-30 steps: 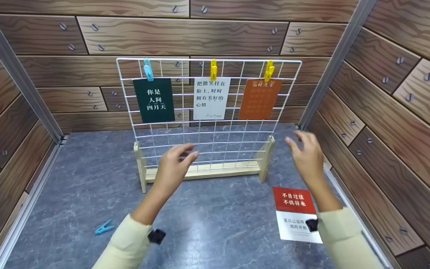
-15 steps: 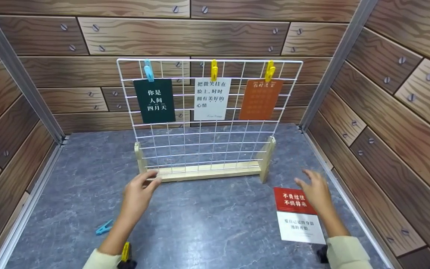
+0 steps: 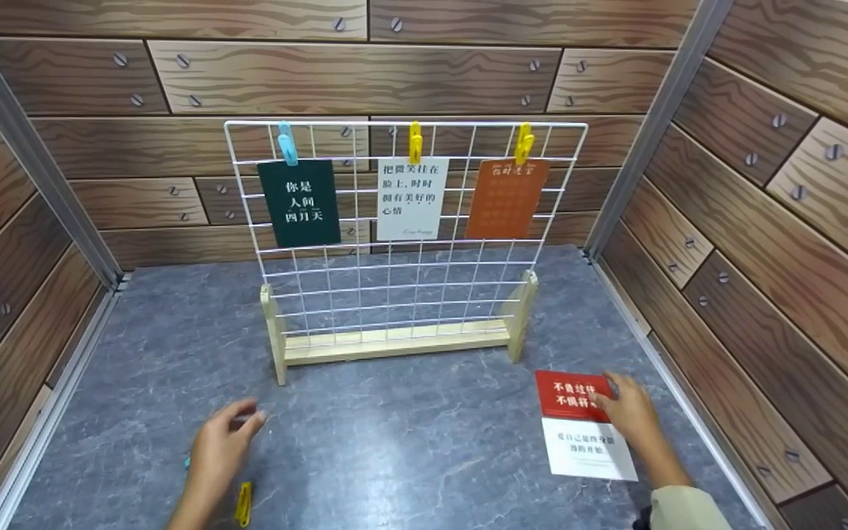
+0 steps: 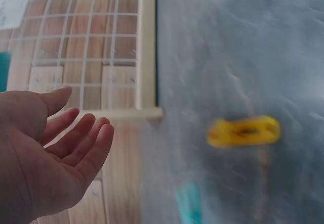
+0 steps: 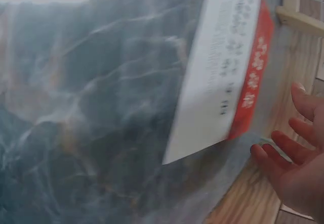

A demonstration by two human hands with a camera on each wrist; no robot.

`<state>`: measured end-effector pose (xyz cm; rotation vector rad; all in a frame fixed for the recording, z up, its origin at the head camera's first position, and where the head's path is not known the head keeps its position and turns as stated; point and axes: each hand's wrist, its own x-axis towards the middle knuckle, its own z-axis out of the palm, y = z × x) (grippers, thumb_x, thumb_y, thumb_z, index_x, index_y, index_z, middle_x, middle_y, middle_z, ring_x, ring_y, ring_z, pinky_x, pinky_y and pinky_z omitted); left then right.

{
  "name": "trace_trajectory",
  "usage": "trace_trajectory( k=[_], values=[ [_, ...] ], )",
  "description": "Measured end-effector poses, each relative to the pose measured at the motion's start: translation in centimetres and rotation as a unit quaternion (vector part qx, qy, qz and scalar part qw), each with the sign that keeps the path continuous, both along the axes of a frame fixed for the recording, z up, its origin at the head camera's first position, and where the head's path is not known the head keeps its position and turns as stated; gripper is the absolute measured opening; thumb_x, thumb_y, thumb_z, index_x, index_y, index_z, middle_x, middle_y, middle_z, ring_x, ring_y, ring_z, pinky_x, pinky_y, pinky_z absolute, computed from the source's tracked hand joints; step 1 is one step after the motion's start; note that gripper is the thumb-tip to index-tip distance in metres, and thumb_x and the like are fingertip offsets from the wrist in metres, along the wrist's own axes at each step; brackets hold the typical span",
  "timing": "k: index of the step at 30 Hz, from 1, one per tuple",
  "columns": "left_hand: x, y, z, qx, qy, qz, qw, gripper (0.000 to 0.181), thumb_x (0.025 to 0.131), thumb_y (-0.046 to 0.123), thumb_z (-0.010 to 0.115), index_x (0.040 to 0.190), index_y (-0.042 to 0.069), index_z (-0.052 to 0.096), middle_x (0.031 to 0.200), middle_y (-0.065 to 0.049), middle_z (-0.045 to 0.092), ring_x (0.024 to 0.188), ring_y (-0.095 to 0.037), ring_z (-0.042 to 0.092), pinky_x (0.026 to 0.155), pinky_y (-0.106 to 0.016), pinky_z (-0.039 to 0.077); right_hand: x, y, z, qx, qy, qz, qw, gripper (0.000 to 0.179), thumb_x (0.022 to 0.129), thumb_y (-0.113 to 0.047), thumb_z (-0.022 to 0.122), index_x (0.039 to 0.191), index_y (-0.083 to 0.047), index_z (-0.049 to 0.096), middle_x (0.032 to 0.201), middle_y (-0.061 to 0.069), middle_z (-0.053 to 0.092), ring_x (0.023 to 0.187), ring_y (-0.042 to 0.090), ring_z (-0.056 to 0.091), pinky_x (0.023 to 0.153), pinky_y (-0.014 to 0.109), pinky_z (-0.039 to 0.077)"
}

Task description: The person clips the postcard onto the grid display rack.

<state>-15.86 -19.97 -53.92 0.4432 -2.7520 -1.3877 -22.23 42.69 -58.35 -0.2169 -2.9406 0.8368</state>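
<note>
My left hand (image 3: 218, 445) is over the floor at the left, fingers loosely bent and holding nothing. A yellow clothespin (image 3: 244, 504) lies just beside its wrist. The blue clothespin (image 4: 189, 204) shows blurred in the left wrist view; in the head view the hand hides most of it. On the right, my right hand (image 3: 630, 412) hangs with relaxed fingers at the right edge of a red card (image 3: 564, 394), covering part of its lettering in the head view. Directly in front of that lies a white card (image 3: 586, 447) with dark lettering.
A white wire grid in a pale wooden stand (image 3: 394, 343) stands at the back middle. Clothespins hold a dark green card (image 3: 300, 224), a white card (image 3: 409, 221) and an orange card (image 3: 505, 210) on it. Wood-patterned walls (image 3: 748, 346) enclose the grey floor.
Both hands have come down and back from the grid, the left toward the clothespins at front left, the right to the red card. The yellow clothespin on the floor has come into view.
</note>
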Motion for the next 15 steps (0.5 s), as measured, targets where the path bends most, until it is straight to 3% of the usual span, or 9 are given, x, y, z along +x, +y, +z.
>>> trace_trajectory(
  k=[8,12,15],
  values=[
    [1.5,-2.6,-2.2,0.0,-0.081,0.015,0.9966,0.047,0.098,0.027,0.067,0.135,-0.001,0.059,0.134,-0.025,0.061,0.117,-0.042,0.062,0.091,-0.05,0.055,-1.2,1.0,-1.2,0.0,-0.027,0.023,0.9994,0.061,0.095,-0.014,0.069,0.147,0.005,0.043,0.152,0.034,0.037,0.139,0.056,0.031,0.112,0.07,0.03],
    [2.2,-3.7,-2.9,-0.006,-0.105,0.004,0.9944,0.049,0.096,0.025,0.07,0.135,-0.002,0.059,0.135,-0.026,0.06,0.116,-0.042,0.062,0.085,-0.048,0.057,-1.5,1.4,-1.5,-0.004,-0.067,0.028,0.9973,0.065,0.096,-0.015,0.068,0.15,0.004,0.038,0.155,0.035,0.031,0.141,0.057,0.027,0.113,0.071,0.027],
    [2.5,-4.1,-3.3,-0.011,-0.142,-0.01,0.9898,0.052,0.093,0.025,0.073,0.135,-0.002,0.059,0.135,-0.027,0.059,0.114,-0.042,0.063,0.082,-0.046,0.058,-1.6,1.5,-1.7,-0.005,-0.099,0.023,0.9948,0.066,0.097,-0.018,0.067,0.151,0.004,0.036,0.153,0.037,0.031,0.139,0.058,0.029,0.11,0.071,0.031]
  ],
)
